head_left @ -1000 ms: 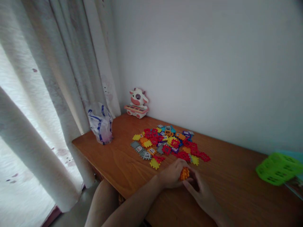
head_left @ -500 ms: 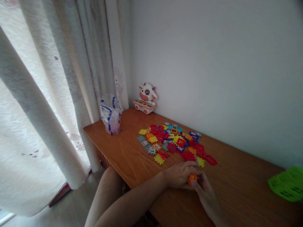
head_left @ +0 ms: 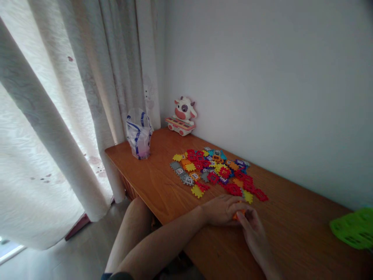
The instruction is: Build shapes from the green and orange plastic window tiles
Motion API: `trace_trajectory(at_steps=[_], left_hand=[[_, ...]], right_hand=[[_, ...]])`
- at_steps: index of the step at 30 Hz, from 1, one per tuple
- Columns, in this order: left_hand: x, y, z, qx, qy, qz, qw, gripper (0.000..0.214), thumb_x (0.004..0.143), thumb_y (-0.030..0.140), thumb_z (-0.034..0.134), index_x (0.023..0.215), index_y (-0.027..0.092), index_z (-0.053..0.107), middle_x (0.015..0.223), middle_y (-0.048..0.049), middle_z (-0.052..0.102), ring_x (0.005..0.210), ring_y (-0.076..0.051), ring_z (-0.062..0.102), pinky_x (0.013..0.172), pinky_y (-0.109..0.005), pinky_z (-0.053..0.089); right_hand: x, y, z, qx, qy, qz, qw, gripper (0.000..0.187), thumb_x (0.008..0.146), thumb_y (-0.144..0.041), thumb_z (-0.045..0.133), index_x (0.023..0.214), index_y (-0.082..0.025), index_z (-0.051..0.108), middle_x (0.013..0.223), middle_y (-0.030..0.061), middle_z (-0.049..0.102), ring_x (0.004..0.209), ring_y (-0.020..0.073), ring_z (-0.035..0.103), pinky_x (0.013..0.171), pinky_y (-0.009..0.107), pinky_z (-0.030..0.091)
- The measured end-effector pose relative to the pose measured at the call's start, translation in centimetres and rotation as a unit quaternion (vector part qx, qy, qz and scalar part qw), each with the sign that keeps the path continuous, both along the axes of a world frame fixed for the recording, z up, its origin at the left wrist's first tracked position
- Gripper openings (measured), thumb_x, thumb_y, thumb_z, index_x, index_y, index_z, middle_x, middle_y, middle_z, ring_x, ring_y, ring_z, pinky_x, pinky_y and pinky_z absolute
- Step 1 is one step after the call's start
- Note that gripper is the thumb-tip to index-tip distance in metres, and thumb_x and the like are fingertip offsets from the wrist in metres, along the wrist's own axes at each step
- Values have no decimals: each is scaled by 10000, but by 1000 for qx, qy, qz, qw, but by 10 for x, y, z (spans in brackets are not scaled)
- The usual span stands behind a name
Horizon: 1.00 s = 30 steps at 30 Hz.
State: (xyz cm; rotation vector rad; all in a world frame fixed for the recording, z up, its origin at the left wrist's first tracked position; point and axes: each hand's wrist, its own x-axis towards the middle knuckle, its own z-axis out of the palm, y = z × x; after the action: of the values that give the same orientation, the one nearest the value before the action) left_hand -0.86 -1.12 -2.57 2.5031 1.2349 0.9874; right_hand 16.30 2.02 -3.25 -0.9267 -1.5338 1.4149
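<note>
My left hand (head_left: 221,210) and my right hand (head_left: 253,233) meet just above the wooden tabletop (head_left: 279,221). Their fingers are closed around a small orange interlocking plastic piece (head_left: 238,215), most of which is hidden. Just beyond my hands lies a spread of flat gear-edged plastic building pieces (head_left: 212,171) in red, yellow, grey, blue and orange. The nearest yellow piece (head_left: 248,196) sits just past my fingertips, apart from them.
A cow toy on a small keyboard (head_left: 183,118) and a clear plastic bag with blue stripes (head_left: 139,135) stand at the table's far end. A green perforated plastic container (head_left: 354,229) sits at right. A curtain (head_left: 87,97) hangs left; a wall runs behind.
My fingers have closed further over the orange piece, so less of it shows. The whole scene has shifted slightly up and left in view as my head moved.
</note>
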Motion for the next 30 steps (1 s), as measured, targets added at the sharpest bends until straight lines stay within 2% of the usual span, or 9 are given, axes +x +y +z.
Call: trace_trajectory(at_steps=[5, 8, 12, 16, 19, 22, 24, 27, 30], left_hand=[[1, 0, 0, 20, 9, 9, 1000, 634, 968, 513, 626, 1455, 154, 437, 1484, -198, 562, 1387, -300, 544, 1157, -439, 434], [-1, 0, -4, -9, -7, 23, 1000, 699, 951, 514, 651, 1489, 150, 393, 1455, -203, 584, 1350, -311, 576, 1131, -440, 454], [-8, 1, -6, -52, -7, 64, 997, 898, 853, 542, 757, 1529, 122, 342, 1451, -246, 566, 1342, -364, 571, 1111, -472, 456], [-20, 1, -1, -51, 18, 99, 994, 980, 766, 647, 790, 1502, 122, 412, 1387, -233, 609, 1281, -395, 589, 1111, -500, 441], [-28, 1, 2, -66, 22, 100, 993, 923, 728, 672, 810, 1407, 117, 523, 1314, -212, 656, 1241, -377, 615, 1093, -471, 464], [-33, 1, 5, -108, 13, 98, 989, 785, 774, 603, 812, 1343, 120, 570, 1306, -199, 672, 1216, -347, 648, 1036, -428, 509], [-33, 0, 7, -131, 7, 96, 987, 707, 811, 540, 805, 1332, 121, 578, 1303, -193, 684, 1195, -335, 669, 1001, -412, 528], [-30, -3, 11, -163, -8, 94, 982, 627, 871, 482, 752, 1358, 134, 564, 1158, -153, 752, 1048, -306, 732, 884, -380, 566], [-25, -6, 13, -158, -20, 96, 983, 583, 917, 430, 672, 1407, 145, 532, 1085, -130, 773, 964, -286, 752, 834, -365, 570]], right_hand=[[2, 1, 1, -10, -3, 13, 1000, 440, 758, -663, 764, 928, -278, 634, 943, 46, 734, 909, 277, 722, 798, 408, 620], [0, 1, 1, -18, -11, 13, 1000, 448, 741, -656, 787, 848, -260, 607, 881, 33, 703, 854, 249, 703, 763, 380, 615], [-6, -5, 2, -5, -34, 19, 999, 490, 686, -643, 839, 797, -248, 572, 782, 13, 658, 762, 217, 675, 715, 347, 606], [-8, -9, -4, 15, -26, -12, 999, 517, 681, -627, 852, 879, -256, 552, 841, 24, 685, 784, 224, 697, 707, 350, 616], [-7, -5, -7, 11, -12, -57, 998, 588, 657, -625, 870, 976, -258, 540, 965, 56, 720, 894, 254, 731, 789, 388, 635], [-6, -1, -8, 8, 4, -95, 995, 637, 639, -616, 886, 1024, -266, 519, 1036, 70, 730, 962, 269, 740, 858, 420, 637], [-6, -1, -6, 12, 10, -100, 995, 638, 643, -614, 885, 1028, -269, 512, 1035, 70, 733, 970, 269, 742, 872, 426, 636], [-7, -3, -3, 27, 9, -85, 996, 620, 669, -604, 874, 1040, -263, 514, 1041, 76, 734, 970, 263, 744, 868, 420, 636], [-7, -4, -2, 39, 14, -89, 995, 601, 692, -591, 864, 1049, -259, 512, 1066, 84, 729, 969, 257, 744, 862, 414, 633]])
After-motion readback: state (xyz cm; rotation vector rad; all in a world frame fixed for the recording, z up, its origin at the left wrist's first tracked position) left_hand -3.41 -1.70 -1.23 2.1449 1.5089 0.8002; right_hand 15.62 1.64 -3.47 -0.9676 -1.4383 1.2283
